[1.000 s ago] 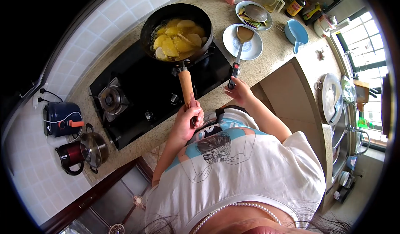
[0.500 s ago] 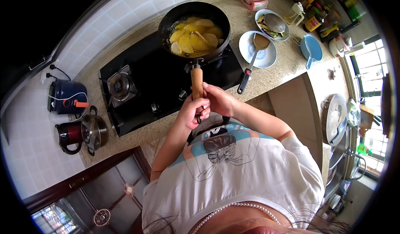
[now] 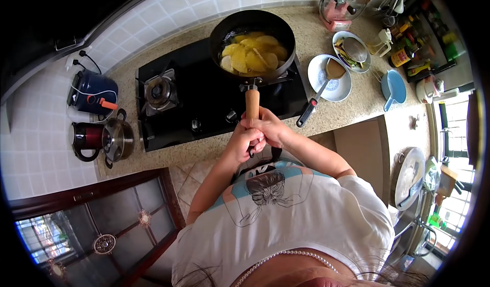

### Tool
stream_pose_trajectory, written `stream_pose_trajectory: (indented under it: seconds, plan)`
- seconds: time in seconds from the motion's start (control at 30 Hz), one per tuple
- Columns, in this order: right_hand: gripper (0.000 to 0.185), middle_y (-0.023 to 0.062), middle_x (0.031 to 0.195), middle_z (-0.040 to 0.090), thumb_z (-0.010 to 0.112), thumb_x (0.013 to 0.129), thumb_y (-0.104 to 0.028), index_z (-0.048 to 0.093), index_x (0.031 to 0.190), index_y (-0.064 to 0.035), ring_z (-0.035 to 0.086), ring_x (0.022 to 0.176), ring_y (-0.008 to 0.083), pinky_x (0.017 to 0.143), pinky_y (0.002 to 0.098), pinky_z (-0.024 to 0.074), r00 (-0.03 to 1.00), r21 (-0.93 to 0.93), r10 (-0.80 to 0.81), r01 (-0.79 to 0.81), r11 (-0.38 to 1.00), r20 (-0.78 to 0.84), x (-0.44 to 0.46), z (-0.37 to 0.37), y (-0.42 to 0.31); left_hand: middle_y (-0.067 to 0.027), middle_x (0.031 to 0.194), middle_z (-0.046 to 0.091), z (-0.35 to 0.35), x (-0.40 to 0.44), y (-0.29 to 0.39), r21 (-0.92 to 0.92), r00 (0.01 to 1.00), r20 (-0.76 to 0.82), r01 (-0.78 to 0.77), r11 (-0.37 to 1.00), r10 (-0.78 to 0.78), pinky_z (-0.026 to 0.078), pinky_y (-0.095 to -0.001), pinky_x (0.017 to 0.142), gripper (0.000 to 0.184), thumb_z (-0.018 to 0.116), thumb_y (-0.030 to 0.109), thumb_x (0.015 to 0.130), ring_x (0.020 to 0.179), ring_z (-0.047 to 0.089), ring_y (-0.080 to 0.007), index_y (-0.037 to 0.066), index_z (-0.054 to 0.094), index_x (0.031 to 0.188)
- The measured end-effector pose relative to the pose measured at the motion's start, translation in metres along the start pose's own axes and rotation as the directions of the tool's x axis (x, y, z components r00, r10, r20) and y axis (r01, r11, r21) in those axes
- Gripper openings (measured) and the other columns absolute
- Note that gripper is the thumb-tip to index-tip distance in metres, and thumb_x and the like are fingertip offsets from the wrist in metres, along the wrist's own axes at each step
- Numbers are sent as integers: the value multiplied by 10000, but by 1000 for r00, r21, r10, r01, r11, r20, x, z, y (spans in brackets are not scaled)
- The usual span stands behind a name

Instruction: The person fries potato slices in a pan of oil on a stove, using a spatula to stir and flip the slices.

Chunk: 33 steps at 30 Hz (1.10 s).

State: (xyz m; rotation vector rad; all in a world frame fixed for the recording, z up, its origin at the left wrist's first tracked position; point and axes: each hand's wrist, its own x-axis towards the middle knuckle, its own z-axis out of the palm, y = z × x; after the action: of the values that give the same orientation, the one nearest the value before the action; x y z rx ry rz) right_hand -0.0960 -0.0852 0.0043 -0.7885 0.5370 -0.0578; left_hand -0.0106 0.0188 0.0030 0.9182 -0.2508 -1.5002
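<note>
A dark wok (image 3: 282,31) with yellow slices in oil (image 3: 253,53) sits over the right burner of the black stove. Its wooden handle (image 3: 252,103) points toward my body. Both hands close round the lower end of that handle: my left hand (image 3: 247,143) wraps it from the left, and my right hand (image 3: 269,127) presses against it from the right, fingers touching my left hand. A spatula (image 3: 320,94) rests with its brown head in a white-blue bowl (image 3: 340,92) and its black grip over the counter edge.
Beyond the bowl are a plate of vegetables with a metal strainer (image 3: 354,49), a blue pan (image 3: 393,87) and bottles (image 3: 401,57). At left stand a second burner (image 3: 160,92), a blue appliance (image 3: 94,92), a kettle (image 3: 86,136) and a lidded pot (image 3: 118,140).
My right hand has left the spatula grip and joined my left hand on the wok handle. The spatula now lies in the bowl. The view has turned, shifting the counter items.
</note>
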Motion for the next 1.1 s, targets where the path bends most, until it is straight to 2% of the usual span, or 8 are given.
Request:
stream_pose_trajectory:
  seconds: [0.2, 0.33, 0.43, 0.57, 0.73, 0.93, 1.07, 1.1]
  plan:
    - [336, 83, 863, 568, 699, 837, -153, 499, 1066, -9, 591, 663, 132, 531, 278, 538, 994, -19, -107, 107, 994, -5, 5, -19, -3, -25, 591, 420, 0, 20, -7, -40, 997, 73, -1, 999, 3, 314, -230, 362, 235, 532, 59, 767, 432, 439, -120, 101, 445, 981]
    - [344, 80, 847, 572, 693, 849, -156, 494, 1084, -3, 593, 665, 131, 534, 276, 532, 996, -61, -78, 76, 995, -30, -13, -12, 2, -35, 583, 416, 10, 5, -12, 12, 998, 65, -8, 1000, 7, 324, -233, 362, 226, 515, 44, 757, 415, 432, -122, 48, 430, 966]
    - [350, 83, 839, 571, 690, 850, -156, 488, 1092, -3, 594, 643, 143, 538, 285, 540, 987, -60, -160, 160, 985, 4, -10, -10, 16, -22, 551, 413, 14, -7, -12, -2, 1000, 17, -10, 1000, 10, 322, -233, 339, 194, 521, 54, 753, 387, 430, -123, 20, 448, 930]
    - [341, 81, 845, 574, 682, 856, -165, 488, 1095, -18, 592, 632, 144, 501, 296, 539, 997, -35, -70, 71, 997, 21, -8, -6, -2, -10, 533, 397, 9, 2, -6, 30, 998, 23, -67, 997, 66, 323, -226, 344, 161, 539, 83, 757, 393, 433, -116, 28, 455, 884]
    - [348, 81, 852, 574, 682, 852, -174, 489, 1098, -20, 592, 632, 142, 503, 282, 536, 990, -33, -140, 141, 989, 14, 2, -14, -7, -31, 570, 417, 5, 16, -2, 16, 995, 89, -49, 999, 48, 313, -226, 355, 169, 535, 85, 761, 409, 422, -114, 44, 462, 908]
    - [347, 72, 851, 575, 692, 842, -154, 495, 1090, -12, 590, 655, 136, 535, 281, 534, 993, -49, -116, 114, 992, -26, -13, -8, 7, -46, 580, 442, 11, -1, -10, 47, 998, 60, -30, 998, 28, 315, -225, 337, 173, 523, 73, 752, 396, 438, -122, 23, 451, 900]
    - [339, 70, 845, 577, 689, 845, -149, 494, 1086, -13, 584, 640, 134, 524, 274, 526, 984, -47, -175, 176, 983, 40, -10, 0, 14, -48, 592, 456, 16, -16, -9, 15, 997, -7, -73, 997, 73, 321, -226, 341, 179, 519, 55, 742, 394, 445, -123, 21, 446, 903]
    - [322, 71, 844, 574, 682, 852, -150, 496, 1078, -14, 585, 636, 134, 521, 272, 527, 994, -49, -104, 105, 993, 32, -11, 1, 8, -35, 588, 439, 11, -12, -9, 31, 995, 25, -92, 995, 92, 316, -224, 345, 181, 521, 53, 741, 393, 427, -114, 29, 446, 904]
